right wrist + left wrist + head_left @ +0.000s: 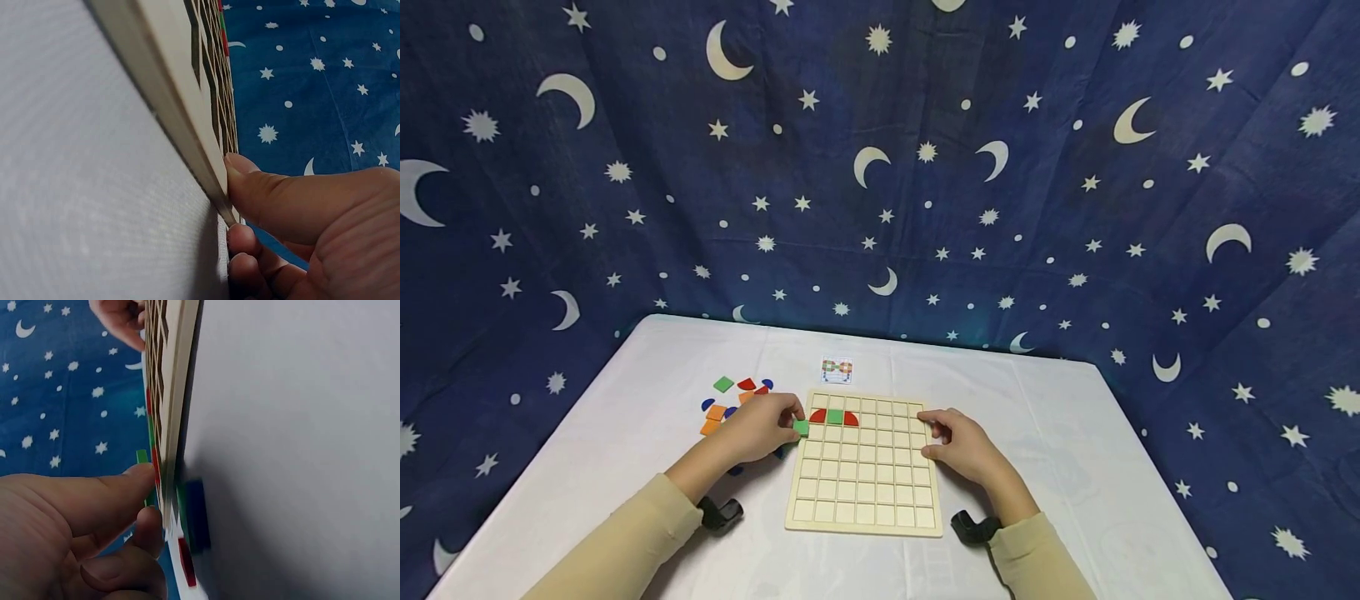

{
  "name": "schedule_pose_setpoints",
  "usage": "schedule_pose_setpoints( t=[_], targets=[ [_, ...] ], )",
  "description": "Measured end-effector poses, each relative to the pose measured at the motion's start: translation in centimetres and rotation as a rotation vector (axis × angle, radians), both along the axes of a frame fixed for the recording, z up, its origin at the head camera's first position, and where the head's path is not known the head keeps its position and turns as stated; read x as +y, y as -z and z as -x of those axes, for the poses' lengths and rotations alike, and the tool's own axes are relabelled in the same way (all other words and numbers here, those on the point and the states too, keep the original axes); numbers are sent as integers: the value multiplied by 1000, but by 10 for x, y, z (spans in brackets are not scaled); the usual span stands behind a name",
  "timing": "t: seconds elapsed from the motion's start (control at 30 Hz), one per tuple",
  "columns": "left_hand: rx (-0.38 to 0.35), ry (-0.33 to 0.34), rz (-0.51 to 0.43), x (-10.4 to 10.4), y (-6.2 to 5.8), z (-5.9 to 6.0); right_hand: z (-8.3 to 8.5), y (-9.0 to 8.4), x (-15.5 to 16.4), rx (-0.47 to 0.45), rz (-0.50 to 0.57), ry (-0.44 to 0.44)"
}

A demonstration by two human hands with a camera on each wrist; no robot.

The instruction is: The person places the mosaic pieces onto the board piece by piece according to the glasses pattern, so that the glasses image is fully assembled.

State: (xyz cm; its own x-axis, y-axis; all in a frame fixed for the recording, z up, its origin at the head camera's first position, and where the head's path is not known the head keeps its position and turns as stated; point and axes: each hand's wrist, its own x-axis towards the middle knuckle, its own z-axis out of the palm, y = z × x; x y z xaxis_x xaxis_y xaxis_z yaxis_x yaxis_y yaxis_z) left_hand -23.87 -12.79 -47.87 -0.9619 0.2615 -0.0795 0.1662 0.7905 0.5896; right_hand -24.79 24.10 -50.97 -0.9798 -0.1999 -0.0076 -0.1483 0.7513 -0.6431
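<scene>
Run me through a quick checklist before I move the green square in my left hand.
1. Left hand pinching the green square: ok.
2. Right hand touching the board at its right edge: ok.
3. Left red piece, middle green square and right red piece side by side on the grid: ok.
4. Held square seated in a cell: not ok, it's at the board's left edge.
5. Small card uncovered: ok.
6. Card's fine details: cannot tell, too small here.

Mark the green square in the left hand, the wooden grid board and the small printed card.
Held green square (802, 428): head view, middle of its exposed face.
Wooden grid board (865, 528): head view, near rim.
Small printed card (837, 370): head view, centre of its printed face.
</scene>
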Motion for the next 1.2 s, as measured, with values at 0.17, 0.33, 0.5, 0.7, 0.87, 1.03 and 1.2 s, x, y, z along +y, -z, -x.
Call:
schedule_pose_setpoints(
  t=[0.17, 0.33, 0.5, 0.7, 0.87, 1.03, 1.2],
  targets=[
    [4, 17, 24, 14, 2, 1, 1, 1, 0, -11, 1, 1],
    [9, 21, 1, 21, 3, 3, 1, 1, -1, -6, 2, -3],
    [19, 20, -2, 24, 4, 3, 1, 1, -1, -8, 5, -4],
    [37, 8, 15, 29, 5, 2, 1, -1, 0, -6, 2, 1],
    [33, -5, 21, 33, 7, 2, 0, -2, 0, -8, 2, 4],
    [23, -3, 7, 31, 7, 1, 0, -1, 0, -8, 0, 2],
    [12, -18, -20, 15, 4, 1, 0, -1, -2, -9, 4, -12]
  ],
)
